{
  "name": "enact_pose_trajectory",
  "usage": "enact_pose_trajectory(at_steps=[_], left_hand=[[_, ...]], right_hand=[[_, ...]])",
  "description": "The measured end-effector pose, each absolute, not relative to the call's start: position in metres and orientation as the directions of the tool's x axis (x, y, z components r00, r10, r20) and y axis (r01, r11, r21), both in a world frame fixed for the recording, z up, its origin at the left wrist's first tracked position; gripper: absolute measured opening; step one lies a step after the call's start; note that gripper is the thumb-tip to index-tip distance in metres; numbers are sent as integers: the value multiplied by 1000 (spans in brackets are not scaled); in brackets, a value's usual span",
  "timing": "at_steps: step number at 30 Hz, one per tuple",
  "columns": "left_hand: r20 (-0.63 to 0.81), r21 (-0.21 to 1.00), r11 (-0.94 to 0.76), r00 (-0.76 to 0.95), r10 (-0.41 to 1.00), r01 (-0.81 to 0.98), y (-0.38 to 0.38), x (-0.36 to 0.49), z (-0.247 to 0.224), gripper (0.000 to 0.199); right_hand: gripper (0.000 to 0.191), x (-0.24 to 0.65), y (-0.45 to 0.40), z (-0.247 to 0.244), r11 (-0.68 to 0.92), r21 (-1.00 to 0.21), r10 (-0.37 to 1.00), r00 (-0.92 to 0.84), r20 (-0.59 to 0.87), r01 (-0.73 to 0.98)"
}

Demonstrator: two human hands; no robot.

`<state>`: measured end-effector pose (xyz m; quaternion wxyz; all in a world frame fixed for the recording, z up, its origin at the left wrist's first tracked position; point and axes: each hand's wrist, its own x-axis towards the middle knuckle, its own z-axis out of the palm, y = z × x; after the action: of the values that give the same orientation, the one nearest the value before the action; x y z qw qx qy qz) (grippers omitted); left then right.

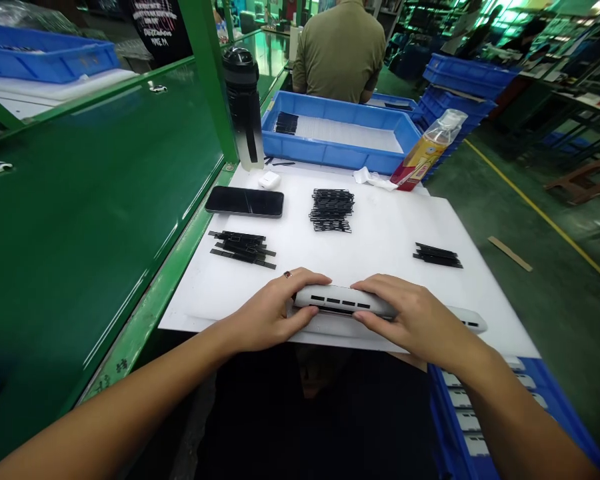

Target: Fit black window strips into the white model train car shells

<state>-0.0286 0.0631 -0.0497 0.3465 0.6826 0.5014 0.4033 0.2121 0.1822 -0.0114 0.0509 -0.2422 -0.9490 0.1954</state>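
Left of centre, black slotted strips [243, 248] lie piled on a white plastic sheet [195, 300], their dark shapes easy to see against it. The left hand [270, 313] and right hand [413, 313] close their grips from either end around a white slotted plastic bar [343, 300], steadying it on the sheet, with a smaller pile of strips [437, 255] set apart to the right.

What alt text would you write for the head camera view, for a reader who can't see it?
The left hand and right hand hold a white slotted plastic bar on a white board, with a second bar beyond the right hand. Piles of black slotted pieces and a phone lie farther along the board; a blue crate of white bars sits at lower right.
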Motion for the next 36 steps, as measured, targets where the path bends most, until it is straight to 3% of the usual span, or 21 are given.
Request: enact_pose_trajectory(at_steps=[4, 10, 14, 23, 28, 33, 36], left_hand=[[204, 884, -252, 162, 966, 394, 61, -28, -53, 39], [206, 884, -256, 165, 965, 391, 60, -28, -53, 37], [179, 881, -247, 200, 963, 404, 60, -30, -50, 49], [177, 868, -207, 108, 978, 451, 60, -27, -55, 49], [187, 912, -212, 104, 977, 352, 59, -26, -53, 51], [38, 999, -38, -5, 999, 15, 66, -29, -55, 51], [-85, 996, 85, -30, 996, 6, 71, -30, -55, 40]], right_hand=[[33, 218, 187, -7, 774, -402, 494, -864, -102, 490], [28, 218, 189, -8, 780, -423, 480, -874, -70, 462], [30, 218, 189, -7, 754, -437, 500, -860, -104, 491], [32, 218, 188, -3, 745, -464, 484, -867, -118, 479], [32, 222, 190, -11, 827, -401, 448, -893, 47, 394], [32, 214, 178, -28, 930, -70, 351, -816, 459, 361], [34, 206, 173, -32, 928, -115, 368, -816, 447, 355]])
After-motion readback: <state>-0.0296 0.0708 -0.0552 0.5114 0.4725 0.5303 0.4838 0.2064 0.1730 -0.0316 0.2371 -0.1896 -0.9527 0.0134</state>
